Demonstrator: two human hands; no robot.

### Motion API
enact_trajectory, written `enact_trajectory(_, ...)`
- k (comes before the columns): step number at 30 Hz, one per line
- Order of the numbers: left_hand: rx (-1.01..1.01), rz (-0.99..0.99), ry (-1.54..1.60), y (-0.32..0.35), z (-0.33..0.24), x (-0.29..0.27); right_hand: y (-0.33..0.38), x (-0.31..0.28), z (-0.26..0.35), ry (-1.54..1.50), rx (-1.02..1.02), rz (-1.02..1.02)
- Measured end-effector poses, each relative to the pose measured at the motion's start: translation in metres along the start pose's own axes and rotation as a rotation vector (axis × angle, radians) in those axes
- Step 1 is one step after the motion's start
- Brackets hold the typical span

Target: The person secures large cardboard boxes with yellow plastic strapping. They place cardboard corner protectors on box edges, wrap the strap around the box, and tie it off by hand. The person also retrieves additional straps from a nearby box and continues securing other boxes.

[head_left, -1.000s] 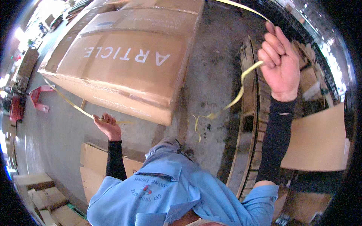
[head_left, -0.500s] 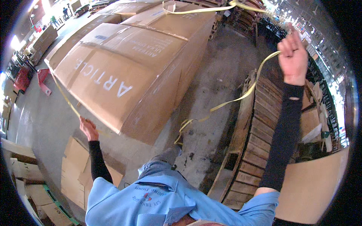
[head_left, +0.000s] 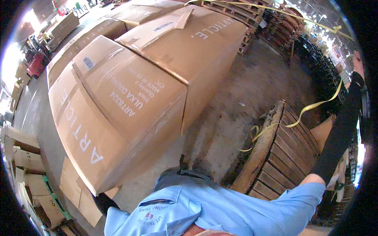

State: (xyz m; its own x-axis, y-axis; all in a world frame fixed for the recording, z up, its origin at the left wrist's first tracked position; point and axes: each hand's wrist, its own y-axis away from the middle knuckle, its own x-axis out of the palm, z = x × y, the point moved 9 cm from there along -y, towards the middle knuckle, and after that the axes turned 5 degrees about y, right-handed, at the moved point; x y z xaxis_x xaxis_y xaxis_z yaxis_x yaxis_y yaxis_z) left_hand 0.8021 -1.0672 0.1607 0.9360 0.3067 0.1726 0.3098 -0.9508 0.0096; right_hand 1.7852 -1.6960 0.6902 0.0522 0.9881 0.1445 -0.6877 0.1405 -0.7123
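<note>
My right hand (head_left: 357, 63) is far out at the right rim, its fingers closed on a yellow strap (head_left: 309, 108). From that hand the strap hangs in a loose curve down to the wooden pallet, its end curling. Another stretch of yellow strap (head_left: 293, 14) runs across the far top toward the right. Below the near corner of a large cardboard box (head_left: 130, 84), my left sleeve (head_left: 105, 202) shows, but the hand itself is hidden by the box. A second large box (head_left: 214, 47) stands against it on the far side.
A slatted wooden pallet (head_left: 281, 153) lies on my right. Flattened cardboard (head_left: 80, 192) is on the floor at left, near stacked cartons (head_left: 29, 161). Stacked pallets (head_left: 236, 17) stand beyond the boxes. A red machine (head_left: 36, 65) is at far left.
My right hand has swung outward to the right with the strap. My left hand, seen pulling a strap before, has dropped out of sight behind the box. The view has shifted.
</note>
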Motion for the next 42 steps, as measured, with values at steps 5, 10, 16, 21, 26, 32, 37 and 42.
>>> enact_trajectory(5, 0.007, -0.031, -0.215, 0.000, -0.030, -0.037, -0.078, 0.019, -0.165, 0.178, 0.113, 0.033)
enact_trajectory(10, -0.045, 0.043, -0.539, -0.024, -0.058, -0.060, -0.110, 0.000, -0.353, 0.283, 0.270, 0.137)
enact_trajectory(16, 0.156, -0.007, -1.130, -0.079, -0.109, -0.018, 0.081, -0.045, -0.590, 0.534, 0.545, 0.311)
enact_trajectory(21, 0.344, -0.332, -1.432, -0.073, -0.117, 0.036, 0.495, -0.045, -0.653, 0.828, 1.064, 0.828)
enact_trajectory(26, 0.391, -0.457, -1.527, -0.074, -0.115, 0.081, 0.589, -0.032, -0.638, 0.961, 1.182, 1.514)
enact_trajectory(32, 0.405, -0.527, -1.557, -0.071, -0.120, 0.090, 0.208, 0.243, -0.557, 0.566, 0.260, 0.840)
enact_trajectory(37, 0.413, -0.574, -1.546, -0.068, -0.121, 0.078, 0.227, 0.532, -0.358, -0.002, -0.014, 1.229)
enact_trajectory(42, 0.448, -0.603, -1.526, -0.069, -0.118, 0.067, 0.318, 0.627, -0.334, 0.226, -0.344, 1.379)
